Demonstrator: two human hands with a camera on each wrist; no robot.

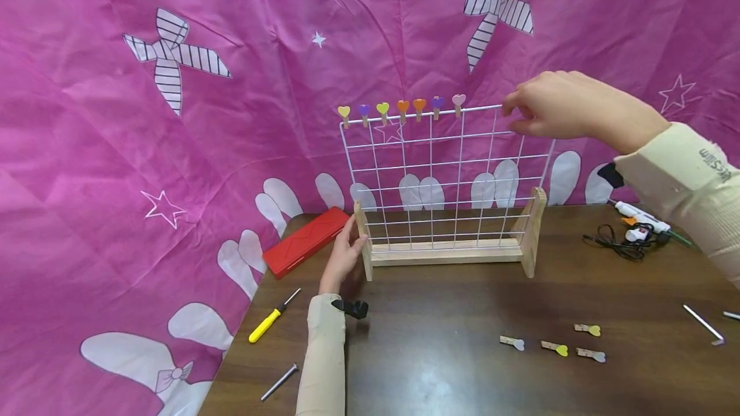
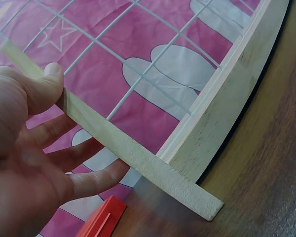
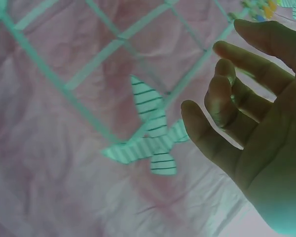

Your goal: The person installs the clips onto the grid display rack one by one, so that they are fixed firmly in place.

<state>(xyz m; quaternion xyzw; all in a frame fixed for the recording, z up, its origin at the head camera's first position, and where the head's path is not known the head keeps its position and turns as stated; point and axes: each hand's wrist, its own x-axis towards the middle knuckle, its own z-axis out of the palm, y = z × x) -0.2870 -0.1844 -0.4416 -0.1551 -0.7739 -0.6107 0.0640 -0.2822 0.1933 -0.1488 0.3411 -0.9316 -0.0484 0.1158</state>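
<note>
A white wire grid stands upright in a wooden stand. Along the left part of its top wire sits a row of small clothespins with coloured hearts, the rightmost a pink-heart clothespin. My left hand grips the stand's left wooden side piece, thumb on one face and fingers behind. Near the grid's top right, my right hand hovers with loosely bent fingers. The right wrist view shows nothing between those fingers. More heart clothespins, such as a yellow-heart one, lie on the table.
Left of the stand lies a red case, with a yellow screwdriver and a metal bolt nearer. A glue gun with black cord and an L-shaped key lie right. A pink curtain hangs behind.
</note>
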